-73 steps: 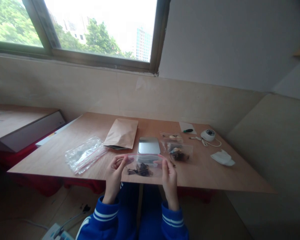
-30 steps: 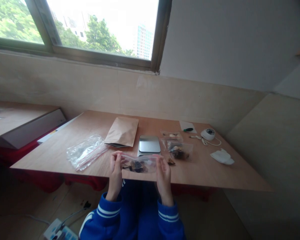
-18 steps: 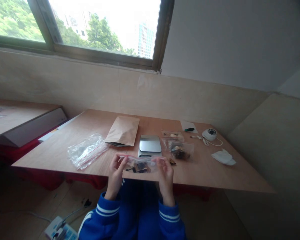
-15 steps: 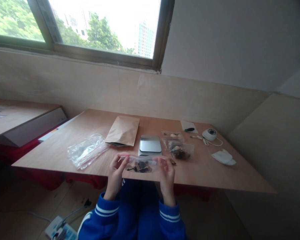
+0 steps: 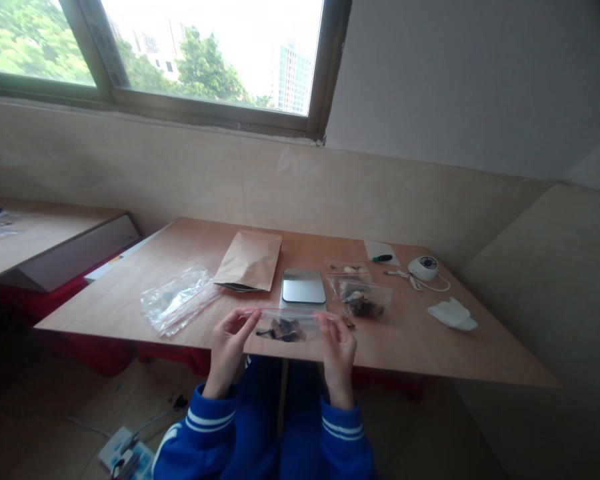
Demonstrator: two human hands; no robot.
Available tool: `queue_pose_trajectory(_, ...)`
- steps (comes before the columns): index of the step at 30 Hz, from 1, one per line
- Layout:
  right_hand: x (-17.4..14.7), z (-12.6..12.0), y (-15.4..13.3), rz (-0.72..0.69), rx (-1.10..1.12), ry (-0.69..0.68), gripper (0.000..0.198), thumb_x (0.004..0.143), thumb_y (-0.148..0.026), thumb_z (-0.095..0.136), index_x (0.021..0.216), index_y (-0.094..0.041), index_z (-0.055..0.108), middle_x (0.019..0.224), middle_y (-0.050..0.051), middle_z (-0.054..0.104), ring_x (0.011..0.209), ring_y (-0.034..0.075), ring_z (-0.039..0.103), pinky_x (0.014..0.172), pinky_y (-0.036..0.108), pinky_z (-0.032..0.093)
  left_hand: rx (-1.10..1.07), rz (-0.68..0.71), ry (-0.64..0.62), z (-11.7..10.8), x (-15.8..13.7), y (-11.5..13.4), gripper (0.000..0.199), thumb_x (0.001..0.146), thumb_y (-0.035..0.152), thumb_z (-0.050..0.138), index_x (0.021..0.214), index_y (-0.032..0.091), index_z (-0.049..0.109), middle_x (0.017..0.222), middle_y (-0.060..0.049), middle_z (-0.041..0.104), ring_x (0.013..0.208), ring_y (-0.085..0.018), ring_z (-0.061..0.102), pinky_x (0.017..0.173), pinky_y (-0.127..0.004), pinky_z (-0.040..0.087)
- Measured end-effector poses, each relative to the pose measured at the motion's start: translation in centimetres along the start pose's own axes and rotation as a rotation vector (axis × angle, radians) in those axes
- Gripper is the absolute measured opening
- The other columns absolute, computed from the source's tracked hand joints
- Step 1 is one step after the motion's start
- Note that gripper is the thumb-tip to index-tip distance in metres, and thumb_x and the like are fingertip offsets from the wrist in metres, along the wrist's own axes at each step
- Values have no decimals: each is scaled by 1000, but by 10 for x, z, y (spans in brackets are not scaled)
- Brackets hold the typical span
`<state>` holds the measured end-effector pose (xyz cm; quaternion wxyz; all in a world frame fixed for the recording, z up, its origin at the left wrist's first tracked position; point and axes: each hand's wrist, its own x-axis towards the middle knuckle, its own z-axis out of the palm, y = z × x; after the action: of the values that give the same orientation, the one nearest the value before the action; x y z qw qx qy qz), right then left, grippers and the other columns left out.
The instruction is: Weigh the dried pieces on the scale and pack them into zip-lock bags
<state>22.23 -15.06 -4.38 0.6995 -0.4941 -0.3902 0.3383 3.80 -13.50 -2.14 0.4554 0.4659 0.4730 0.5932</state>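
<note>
Lowered slightly since 2.4 s ago, the small zip bag is now held nearer the table edge, its top less raised.

The bag, with dark dried pieces inside, is pinched at its left end by the left hand and at its right end by the right hand, both hands closed on it and kept apart by its width. At 12 o'clock from the bag a metal scale is seen; at 11 o'clock, a brown paper pouch; at 10 o'clock, a heap of empty clear bags; at 1 o'clock, a filled bag. Farther toward 2 o'clock, a white round device and a white cloth are laid.
</note>
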Motion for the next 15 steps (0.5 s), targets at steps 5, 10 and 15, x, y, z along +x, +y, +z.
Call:
queue_pose_trajectory(5, 0, 1, 3, 30, 62, -7, 23, 78, -40, 69, 81, -18, 66, 81, 4, 71, 83, 19, 67, 81, 32, 51, -110, -27, 0, 9, 0, -9, 26, 76, 41, 69, 77, 17, 57, 72, 1, 65, 73, -15, 63, 69, -24, 50)
queue_pose_trajectory(10, 0, 9, 3, 92, 152, -157, 38, 79, -41, 68, 112, -22, 60, 89, 3, 71, 85, 17, 66, 79, 31, 52, -206, -52, -25, 14, 2, -20, 24, 81, 41, 64, 88, 19, 58, 77, 2, 64, 73, -12, 63, 71, -23, 50)
queue_pose_trajectory(15, -2, 13, 5, 110, 100, -134, 24, 77, -39, 70, 90, -19, 68, 90, 5, 71, 83, 18, 67, 78, 31, 53, -236, -76, -111, 7, 1, -20, 22, 82, 38, 64, 92, 19, 61, 78, 1, 67, 74, -13, 64, 70, -22, 49)
